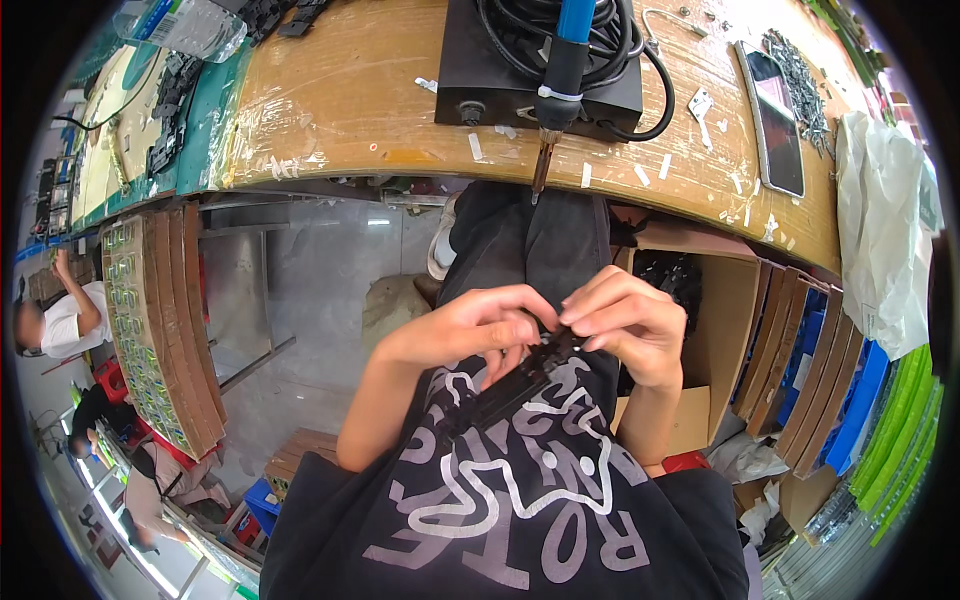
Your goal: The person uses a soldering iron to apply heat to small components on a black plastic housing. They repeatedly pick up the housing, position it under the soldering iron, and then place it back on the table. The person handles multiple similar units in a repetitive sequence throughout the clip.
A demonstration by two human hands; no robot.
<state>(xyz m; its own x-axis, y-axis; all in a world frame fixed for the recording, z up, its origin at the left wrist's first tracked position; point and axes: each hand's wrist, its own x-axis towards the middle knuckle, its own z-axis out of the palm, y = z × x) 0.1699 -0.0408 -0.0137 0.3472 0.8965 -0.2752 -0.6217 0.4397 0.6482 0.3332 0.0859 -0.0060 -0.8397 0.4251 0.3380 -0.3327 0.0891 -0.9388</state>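
Observation:
Over my lap, both hands hold a long black plastic part (pixel 505 390) that runs diagonally from lower left to upper right. My left hand (pixel 470 330) grips it near its upper end from the left side. My right hand (pixel 625 325) pinches that same upper end with fingertips from the right. The hands touch each other at the part's tip. Its lower end lies against my black printed shirt (pixel 520 510). What sits under the fingertips is hidden.
A wooden workbench (pixel 340 100) curves across the top with a black box (pixel 500 70), a blue-handled soldering iron (pixel 562 70), a phone (pixel 775 115) and several screws (pixel 800 70). An open cardboard box (pixel 715 330) of black parts stands to my right. Stacked trays (pixel 150 330) and other people (pixel 60 320) are at left.

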